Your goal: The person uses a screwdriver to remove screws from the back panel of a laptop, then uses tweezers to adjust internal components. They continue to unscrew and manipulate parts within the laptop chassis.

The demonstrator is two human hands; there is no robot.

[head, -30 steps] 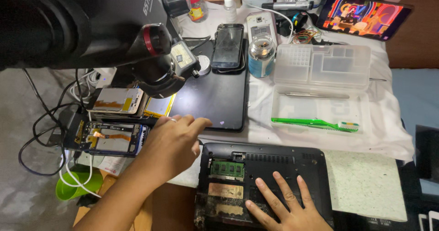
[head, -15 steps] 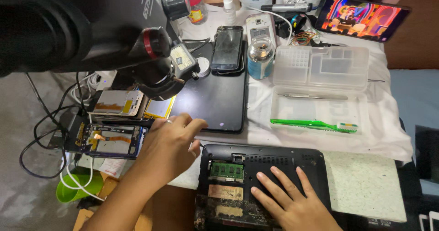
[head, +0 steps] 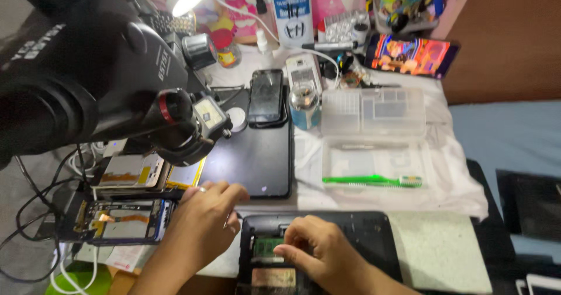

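Cluttered with phones and tools, the white-clothed worktop [head: 450,184] carries an opened black laptop base [head: 350,236] at its near edge, long axis running left to right. Both hands work there: the right hand [head: 318,254] presses curled fingers on the green memory board [head: 270,247]; the left hand [head: 201,228], loosely curled and holding nothing visible, rests beside the base's left corner.

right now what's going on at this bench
A person is bent over an opened black laptop lying underside up on a crowded repair bench. The right hand has its fingers on the green memory module in the open bay. The left hand rests at the laptop's left edge, beside a dismantled phone. A microscope hangs over the left side.
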